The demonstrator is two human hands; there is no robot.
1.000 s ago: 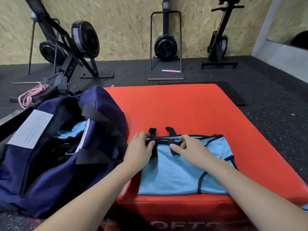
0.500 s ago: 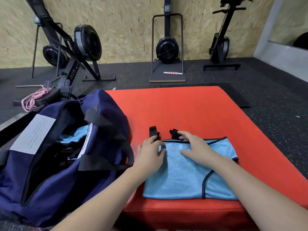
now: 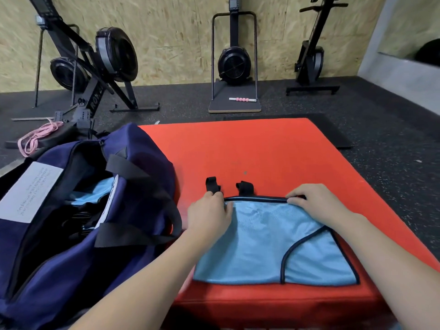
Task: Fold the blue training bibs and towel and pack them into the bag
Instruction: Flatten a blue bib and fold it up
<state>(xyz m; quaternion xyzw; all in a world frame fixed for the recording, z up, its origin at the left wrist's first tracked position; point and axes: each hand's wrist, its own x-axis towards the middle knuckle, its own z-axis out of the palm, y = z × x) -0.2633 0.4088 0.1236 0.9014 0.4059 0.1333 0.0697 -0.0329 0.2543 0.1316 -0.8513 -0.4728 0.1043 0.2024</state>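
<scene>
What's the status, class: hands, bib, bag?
Left hand and right hand pinch the bib top edge on the red mat. Bag open alongside. Nothing in the way.

We see a light blue bib [image 3: 269, 246] lying flat on a red mat [image 3: 250, 148]. Our left hand [image 3: 209, 215] and right hand [image 3: 316, 203] pinch its far black-trimmed edge. An open navy bag [image 3: 78, 210] sits just left, blue fabric inside.
</scene>
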